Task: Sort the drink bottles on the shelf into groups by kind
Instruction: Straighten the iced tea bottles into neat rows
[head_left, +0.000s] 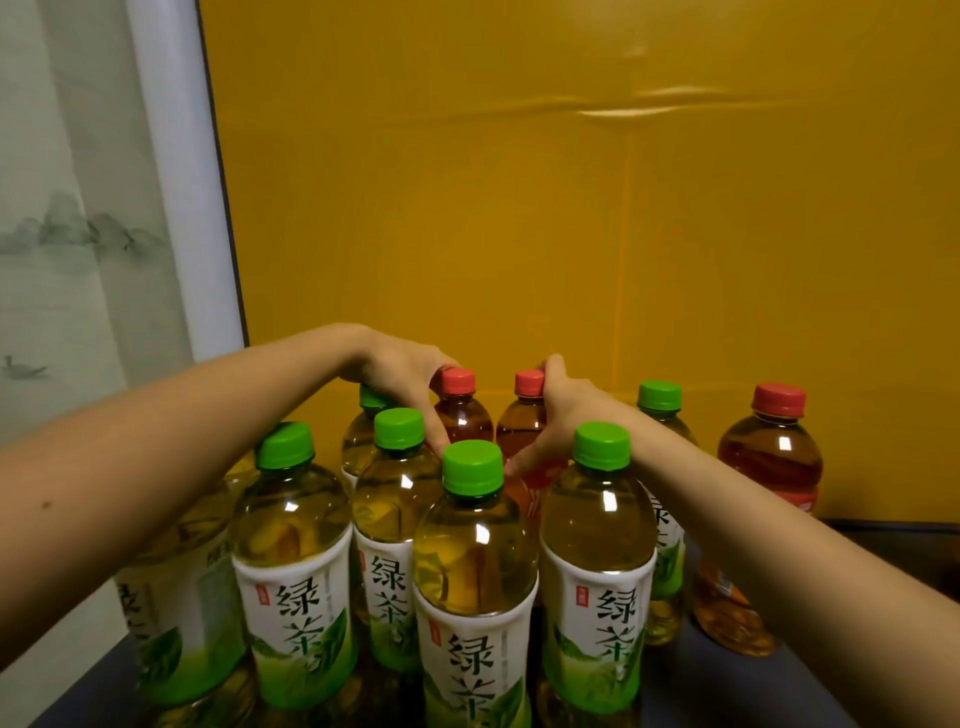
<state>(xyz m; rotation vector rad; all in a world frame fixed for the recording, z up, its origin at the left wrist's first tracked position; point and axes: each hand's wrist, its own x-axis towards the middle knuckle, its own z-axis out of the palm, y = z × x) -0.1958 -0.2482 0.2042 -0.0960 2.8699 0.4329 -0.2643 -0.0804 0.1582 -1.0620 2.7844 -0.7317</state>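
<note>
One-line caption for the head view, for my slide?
Left hand and right hand each grip a red-capped bottle behind green-capped tea bottles.

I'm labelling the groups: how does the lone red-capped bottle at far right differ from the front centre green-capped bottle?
The far-right bottle has a red cap and dark amber drink; the front bottle has a green cap and pale yellow drink. The far-right one stands apart; the front one is packed among other bottles. Both are upright, capped and untouched.
</note>
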